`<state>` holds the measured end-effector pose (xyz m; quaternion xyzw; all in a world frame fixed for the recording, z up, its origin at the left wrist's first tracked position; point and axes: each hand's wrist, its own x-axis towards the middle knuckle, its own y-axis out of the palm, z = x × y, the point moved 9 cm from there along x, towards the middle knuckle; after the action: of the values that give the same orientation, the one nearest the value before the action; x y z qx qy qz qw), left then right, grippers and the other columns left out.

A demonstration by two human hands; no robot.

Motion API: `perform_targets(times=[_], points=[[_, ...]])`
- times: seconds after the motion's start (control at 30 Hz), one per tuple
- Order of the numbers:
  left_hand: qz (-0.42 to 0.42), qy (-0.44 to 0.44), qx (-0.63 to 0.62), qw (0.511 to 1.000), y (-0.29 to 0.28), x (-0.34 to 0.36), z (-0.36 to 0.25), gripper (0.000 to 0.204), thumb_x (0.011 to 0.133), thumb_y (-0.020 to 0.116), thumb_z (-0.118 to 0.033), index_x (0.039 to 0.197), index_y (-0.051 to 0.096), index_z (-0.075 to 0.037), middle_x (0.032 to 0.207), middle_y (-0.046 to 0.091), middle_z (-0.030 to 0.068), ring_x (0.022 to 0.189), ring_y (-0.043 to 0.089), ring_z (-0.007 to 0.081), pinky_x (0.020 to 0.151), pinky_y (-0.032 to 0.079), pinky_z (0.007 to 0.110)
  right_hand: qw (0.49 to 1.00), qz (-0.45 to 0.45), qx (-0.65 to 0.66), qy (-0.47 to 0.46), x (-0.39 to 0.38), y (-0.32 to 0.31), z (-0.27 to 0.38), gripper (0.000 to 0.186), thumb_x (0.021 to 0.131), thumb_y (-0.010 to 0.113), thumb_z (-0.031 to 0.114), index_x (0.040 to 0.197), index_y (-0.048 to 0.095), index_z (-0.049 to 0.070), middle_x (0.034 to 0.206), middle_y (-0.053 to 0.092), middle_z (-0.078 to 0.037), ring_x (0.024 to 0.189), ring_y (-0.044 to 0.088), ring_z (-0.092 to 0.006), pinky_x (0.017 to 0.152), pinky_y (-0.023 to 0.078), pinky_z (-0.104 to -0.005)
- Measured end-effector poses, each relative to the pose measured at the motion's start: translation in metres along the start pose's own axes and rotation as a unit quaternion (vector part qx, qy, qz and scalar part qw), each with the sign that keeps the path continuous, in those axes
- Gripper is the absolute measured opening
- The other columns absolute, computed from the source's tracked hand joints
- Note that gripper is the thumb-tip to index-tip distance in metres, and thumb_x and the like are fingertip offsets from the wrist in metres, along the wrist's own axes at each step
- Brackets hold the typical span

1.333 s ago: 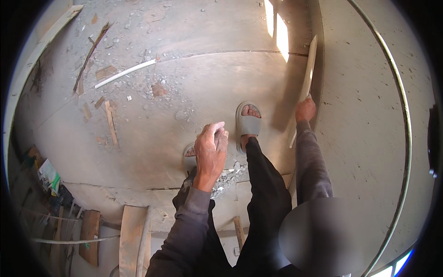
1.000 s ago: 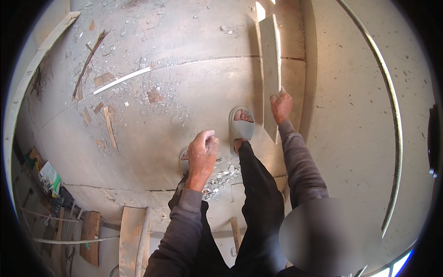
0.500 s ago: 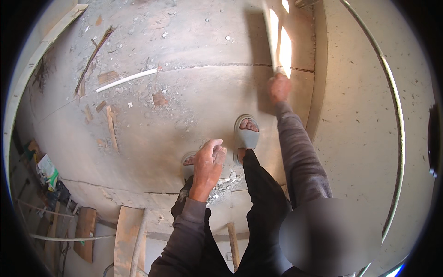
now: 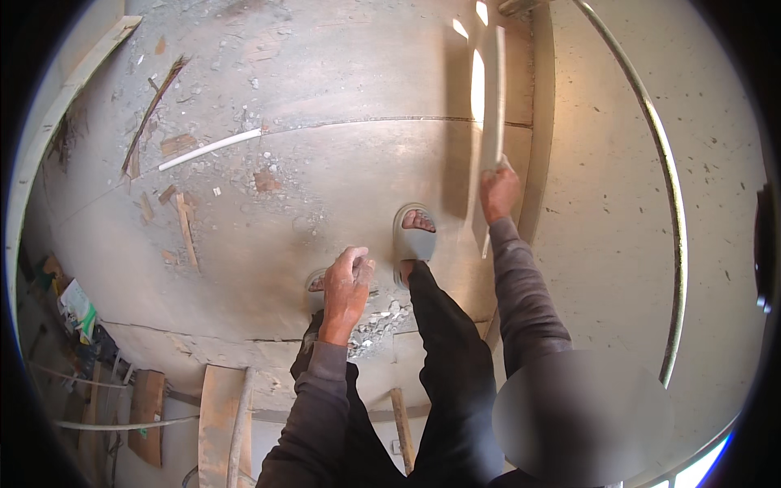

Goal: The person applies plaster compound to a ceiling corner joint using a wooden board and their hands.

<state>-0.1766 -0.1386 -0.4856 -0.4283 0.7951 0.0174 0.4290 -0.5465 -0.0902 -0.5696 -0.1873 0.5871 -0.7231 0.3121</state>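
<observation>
My right hand (image 4: 499,193) is closed round a long, straight, pale stick (image 4: 498,89). Most of its length points away from me along the wall, and a short end comes out below my fist. Its material is hard to make out. In front of my left leg, my left hand (image 4: 347,294) hangs in the air with loosely bent, dusty fingers, and nothing shows in it. Below it on the floor lies a small heap of grey rubble (image 4: 378,325). My feet, in grey sandals (image 4: 416,242), stand on the dusty floor.
A white tube (image 4: 210,150), dark splintered wood (image 4: 153,114), wood scraps (image 4: 187,232) and crumbled debris lie to the left. Along the right runs a pale wall (image 4: 610,203) with a long bent pole (image 4: 663,154). Boards (image 4: 220,423) stand at the lower left.
My right hand has drawn the stick nearer to me, and its short end now shows below the fist. My left hand keeps its loose pose. The whole view has shifted slightly.
</observation>
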Motion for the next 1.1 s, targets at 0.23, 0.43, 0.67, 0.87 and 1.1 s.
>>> perform_targets(times=[0.23,0.43,0.67,0.87,1.1], points=[[0.000,0.003,-0.016,1.000,0.008,0.007,-0.012,0.028,0.088,0.064,-0.017,0.111,0.063,0.000,0.098,0.068,0.0191,0.090,0.067,0.0283,0.082,0.051,0.038,0.992,-0.008,-0.078,0.095,0.049,0.002,-0.096,0.018,0.076,0.062,0.015,0.090,0.061,0.003,0.089,0.067,-0.018,0.084,0.067,-0.0350,0.075,0.053,-0.0438],[0.004,-0.011,-0.005,1.000,0.013,0.010,-0.018,0.028,0.088,0.063,-0.016,0.110,0.064,0.000,0.095,0.068,0.0176,0.087,0.066,0.0270,0.081,0.051,0.037,0.995,-0.020,0.059,0.081,0.051,0.023,-0.091,0.015,0.075,0.062,0.016,0.083,0.060,0.003,0.078,0.066,-0.018,0.075,0.065,-0.0369,0.071,0.052,-0.0451],[-0.010,-0.005,0.001,1.000,0.011,0.009,-0.008,0.027,0.088,0.064,-0.015,0.110,0.064,-0.001,0.095,0.068,0.0168,0.087,0.066,0.0262,0.080,0.051,0.036,0.984,0.001,0.154,0.088,0.074,0.024,-0.095,0.028,0.079,0.051,0.003,0.105,0.059,-0.001,0.088,0.067,-0.014,0.075,0.063,-0.0242,0.072,0.052,-0.0367],[0.001,-0.016,0.000,1.000,0.022,0.008,-0.009,0.026,0.087,0.065,-0.014,0.109,0.063,-0.001,0.094,0.068,0.0179,0.087,0.066,0.0282,0.080,0.051,0.037,1.000,0.009,0.000,0.013,0.070,0.058,-0.001,0.021,0.086,0.054,0.018,0.083,0.069,0.003,0.076,0.067,-0.019,0.071,0.067,-0.0329,0.065,0.053,-0.0459],[0.012,-0.006,0.016,1.000,0.018,-0.028,-0.008,0.027,0.088,0.064,-0.015,0.111,0.063,-0.001,0.099,0.069,0.0178,0.090,0.067,0.0259,0.082,0.051,0.036,0.955,0.165,0.010,-0.246,0.009,0.059,0.158,0.014,0.076,0.060,0.013,0.083,0.069,0.005,0.071,0.067,-0.016,0.067,0.067,-0.0340,0.061,0.055,-0.0450]])
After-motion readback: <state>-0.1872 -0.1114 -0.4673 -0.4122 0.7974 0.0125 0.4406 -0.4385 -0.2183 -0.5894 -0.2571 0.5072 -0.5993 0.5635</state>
